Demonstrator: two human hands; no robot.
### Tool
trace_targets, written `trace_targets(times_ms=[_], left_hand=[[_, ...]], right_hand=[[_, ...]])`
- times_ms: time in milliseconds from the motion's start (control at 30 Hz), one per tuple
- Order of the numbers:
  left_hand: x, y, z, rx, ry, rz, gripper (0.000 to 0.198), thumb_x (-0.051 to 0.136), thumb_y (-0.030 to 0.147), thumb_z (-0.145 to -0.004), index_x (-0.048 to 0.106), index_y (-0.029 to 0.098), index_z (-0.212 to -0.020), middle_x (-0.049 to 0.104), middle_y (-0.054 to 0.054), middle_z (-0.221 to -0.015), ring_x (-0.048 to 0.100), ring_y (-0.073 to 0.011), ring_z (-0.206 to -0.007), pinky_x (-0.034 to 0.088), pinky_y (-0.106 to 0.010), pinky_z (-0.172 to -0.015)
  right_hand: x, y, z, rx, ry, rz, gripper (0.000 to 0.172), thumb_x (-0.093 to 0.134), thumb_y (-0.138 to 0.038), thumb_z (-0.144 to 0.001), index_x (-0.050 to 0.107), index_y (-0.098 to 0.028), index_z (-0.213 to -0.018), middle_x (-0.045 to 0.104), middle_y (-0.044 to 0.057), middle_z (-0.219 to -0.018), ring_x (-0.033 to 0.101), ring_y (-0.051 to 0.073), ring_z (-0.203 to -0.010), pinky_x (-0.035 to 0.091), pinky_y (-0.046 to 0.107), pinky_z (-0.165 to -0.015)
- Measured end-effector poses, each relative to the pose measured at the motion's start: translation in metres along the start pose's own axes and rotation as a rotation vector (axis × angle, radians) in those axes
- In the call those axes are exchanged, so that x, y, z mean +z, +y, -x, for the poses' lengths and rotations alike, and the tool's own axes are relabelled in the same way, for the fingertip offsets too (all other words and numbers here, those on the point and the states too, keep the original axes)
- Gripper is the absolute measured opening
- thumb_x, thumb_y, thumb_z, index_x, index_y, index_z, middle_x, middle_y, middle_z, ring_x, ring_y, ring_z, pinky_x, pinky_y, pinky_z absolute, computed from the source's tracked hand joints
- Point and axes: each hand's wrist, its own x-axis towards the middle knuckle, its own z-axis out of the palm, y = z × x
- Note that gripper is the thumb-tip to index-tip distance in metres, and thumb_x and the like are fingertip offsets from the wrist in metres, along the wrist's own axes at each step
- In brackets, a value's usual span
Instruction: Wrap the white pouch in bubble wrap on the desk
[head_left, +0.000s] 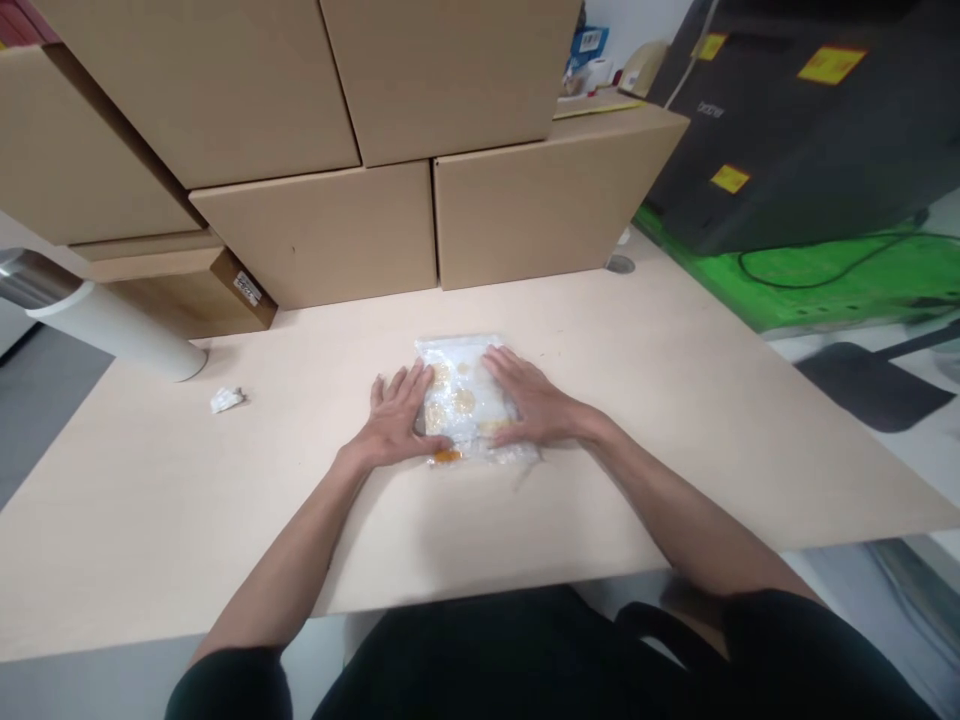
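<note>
A flat package in clear, shiny plastic wrap lies on the pale wooden table. It is whitish with yellow-gold round spots, and an orange patch shows at its lower left edge. My left hand rests along its left side, fingers spread and thumb over the lower edge. On the right side, my right hand lies with fingers stretched out over the wrap and thumb near the bottom. Both palms face down or inward, and neither hand grips the package. Parts of its side edges are hidden under my fingers.
Stacked cardboard boxes line the back of the table. A white tumbler stands at the left, near a crumpled white scrap. Right of the table is a dark machine over a green surface.
</note>
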Motion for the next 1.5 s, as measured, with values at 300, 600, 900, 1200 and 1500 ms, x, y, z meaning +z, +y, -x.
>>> trace_targets(times_ms=[300,600,900,1200,1500], left_hand=[[-0.006,-0.002,0.000,0.011,-0.035,0.029,0.118,0.064,0.076,-0.075,0.000,0.028,-0.161,-0.002,-0.012,-0.169,-0.002,-0.0403,-0.154,-0.008,-0.063,-0.119],[-0.007,0.012,0.015,0.134,0.014,0.010,0.124,0.067,0.082,-0.067,0.004,0.032,-0.161,-0.010,-0.012,-0.168,-0.008,-0.0434,-0.153,-0.005,-0.066,-0.119],[0.017,0.033,0.018,0.236,0.190,0.023,0.054,0.038,0.044,-0.103,0.036,0.028,-0.154,0.011,-0.005,-0.169,0.002,-0.0304,-0.156,0.012,-0.058,-0.124],[0.018,0.046,0.022,0.137,0.594,0.429,0.049,0.032,0.050,-0.104,0.049,0.031,-0.147,0.027,-0.005,-0.165,0.027,-0.0251,-0.152,0.031,-0.049,-0.120],[0.018,0.063,0.034,0.314,0.551,0.143,0.054,0.034,0.040,-0.104,0.023,0.048,-0.156,-0.001,0.006,-0.169,0.011,-0.0334,-0.155,0.024,-0.062,-0.121]], right_hand=[[0.003,0.013,0.013,-0.006,-0.094,-0.031,0.129,0.067,-0.081,-0.067,-0.003,-0.029,-0.162,-0.008,0.011,-0.169,-0.007,0.039,-0.154,0.003,0.060,-0.122],[-0.023,-0.003,0.031,-0.066,0.018,-0.067,0.116,0.066,-0.079,-0.072,0.010,-0.031,-0.162,-0.003,0.007,-0.170,-0.005,0.038,-0.154,0.008,0.059,-0.123],[-0.027,-0.008,0.037,-0.008,0.063,-0.633,0.105,0.069,-0.065,-0.079,0.011,-0.035,-0.161,0.012,0.009,-0.169,0.029,0.036,-0.149,0.043,0.055,-0.112],[-0.020,-0.019,0.036,-0.080,0.168,-0.848,0.127,0.076,-0.066,-0.072,-0.013,-0.035,-0.159,-0.007,0.013,-0.169,0.016,0.035,-0.154,0.036,0.057,-0.114],[0.007,-0.041,0.033,-0.112,0.578,-0.490,0.065,0.046,-0.063,-0.094,0.045,-0.028,-0.149,0.034,0.008,-0.162,0.027,0.029,-0.151,0.024,0.051,-0.123]])
